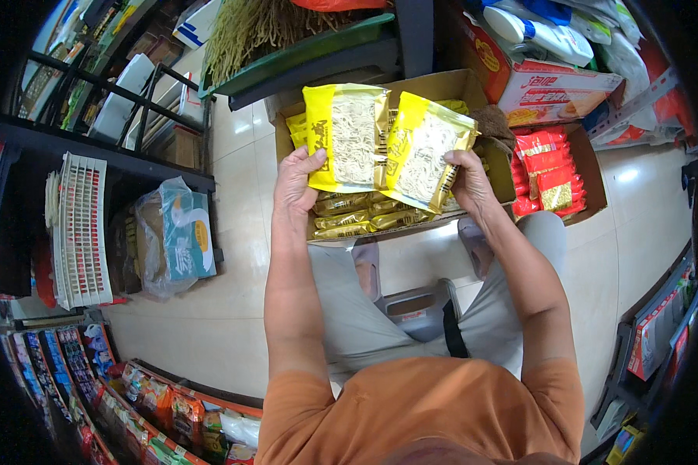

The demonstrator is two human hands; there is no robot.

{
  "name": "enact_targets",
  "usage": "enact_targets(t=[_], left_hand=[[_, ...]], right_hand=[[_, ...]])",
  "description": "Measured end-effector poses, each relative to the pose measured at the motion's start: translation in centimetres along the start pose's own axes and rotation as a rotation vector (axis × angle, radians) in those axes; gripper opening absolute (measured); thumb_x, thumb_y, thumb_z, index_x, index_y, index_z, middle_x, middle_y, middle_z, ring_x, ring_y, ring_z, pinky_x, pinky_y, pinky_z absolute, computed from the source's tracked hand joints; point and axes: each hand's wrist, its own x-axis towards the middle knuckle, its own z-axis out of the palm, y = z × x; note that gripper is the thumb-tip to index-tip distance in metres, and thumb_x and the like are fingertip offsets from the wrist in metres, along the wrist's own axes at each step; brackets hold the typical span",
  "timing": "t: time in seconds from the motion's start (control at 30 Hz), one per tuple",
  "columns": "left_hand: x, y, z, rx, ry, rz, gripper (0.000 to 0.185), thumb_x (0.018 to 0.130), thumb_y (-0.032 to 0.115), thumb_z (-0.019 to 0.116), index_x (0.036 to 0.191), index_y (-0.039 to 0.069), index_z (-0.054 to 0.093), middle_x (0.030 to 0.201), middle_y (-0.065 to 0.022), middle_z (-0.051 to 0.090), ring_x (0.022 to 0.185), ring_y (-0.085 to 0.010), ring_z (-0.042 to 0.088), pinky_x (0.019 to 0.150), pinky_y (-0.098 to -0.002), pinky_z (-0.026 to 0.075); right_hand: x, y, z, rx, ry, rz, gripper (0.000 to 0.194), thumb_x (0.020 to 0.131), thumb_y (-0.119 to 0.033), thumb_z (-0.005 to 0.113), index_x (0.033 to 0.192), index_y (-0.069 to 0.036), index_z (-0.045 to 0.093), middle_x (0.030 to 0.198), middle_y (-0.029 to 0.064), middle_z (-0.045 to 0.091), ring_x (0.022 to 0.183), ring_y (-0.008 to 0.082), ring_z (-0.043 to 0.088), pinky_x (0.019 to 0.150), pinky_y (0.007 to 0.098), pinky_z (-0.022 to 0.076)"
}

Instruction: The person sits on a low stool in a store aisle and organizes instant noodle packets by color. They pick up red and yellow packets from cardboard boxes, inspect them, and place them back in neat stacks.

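My left hand [300,179] grips the left edge of a yellow packet of dried noodles [352,136], its clear window facing up. A second yellow noodle packet [423,152] is pinched at its right edge by my right hand [470,177]. This one is tilted, and the inner edges of the two meet or overlap. Both are held over an open cardboard box [488,93]. Rows of similar gold and yellow packets [343,220] stand inside the box, partly hidden beneath the held pair. A brown cloth [496,125] lies at the box's right side.
To the right, a smaller carton [596,174] holds red packets [549,168]. Behind it sits a red and white carton [558,93]. A green tray [302,58] of dried stalks is above the box. Shelves [151,401] line the lower left. A grey plastic stool [419,308] is below me.
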Motion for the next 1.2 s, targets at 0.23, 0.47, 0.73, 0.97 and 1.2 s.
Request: enact_targets(t=[0.23,0.47,0.73,0.97,1.2], left_hand=[[0.2,-2.2,2.2,0.053,0.006,-0.106,0.026,0.072,0.000,0.061,0.096,-0.007,0.055,0.092,-0.0134,0.060,0.077,-0.0172,0.060,0.072,-0.0270,0.049],[-0.2,-2.8,3.7,0.204,-0.053,-0.037,0.029,0.074,0.001,0.060,0.101,-0.007,0.051,0.094,-0.0133,0.060,0.078,-0.0155,0.060,0.073,-0.0248,0.048],[-1.0,-1.9,4.4,0.260,-0.243,-0.060,0.045,0.076,0.012,0.061,0.114,-0.007,0.045,0.105,-0.0119,0.056,0.091,-0.0142,0.056,0.082,-0.0232,0.043],[-1.2,-2.0,4.6,0.342,-0.275,-0.078,0.045,0.076,0.012,0.060,0.115,-0.005,0.045,0.107,-0.0095,0.055,0.095,-0.0137,0.052,0.085,-0.0227,0.040],[-1.3,-2.0,4.6,0.333,-0.301,-0.048,0.049,0.073,0.011,0.062,0.116,-0.006,0.045,0.107,-0.0095,0.054,0.095,-0.0145,0.052,0.086,-0.0228,0.039]], right_hand=[[-0.5,1.1,0.6,0.089,-0.010,0.189,0.040,0.066,-0.016,0.062,0.101,-0.003,0.051,0.095,0.0055,0.057,0.089,0.0164,0.054,0.086,0.0326,0.0412],[-0.7,2.0,0.8,0.180,-0.069,0.157,0.044,0.072,-0.026,0.063,0.107,-0.003,0.048,0.099,0.0074,0.056,0.093,0.0189,0.053,0.087,0.0347,0.0409],[-0.5,2.7,0.6,0.407,-0.091,0.177,0.044,0.075,-0.028,0.062,0.109,-0.004,0.049,0.106,0.0096,0.056,0.098,0.0224,0.053,0.090,0.0396,0.0396],[-0.5,2.7,1.1,0.436,-0.122,0.188,0.056,0.074,-0.038,0.062,0.114,-0.003,0.046,0.111,0.0115,0.053,0.100,0.0233,0.053,0.090,0.0407,0.0395],[-1.0,2.3,1.4,0.425,-0.187,0.200,0.066,0.072,-0.044,0.062,0.118,-0.002,0.041,0.116,0.0128,0.050,0.103,0.0239,0.051,0.091,0.0394,0.0390]])
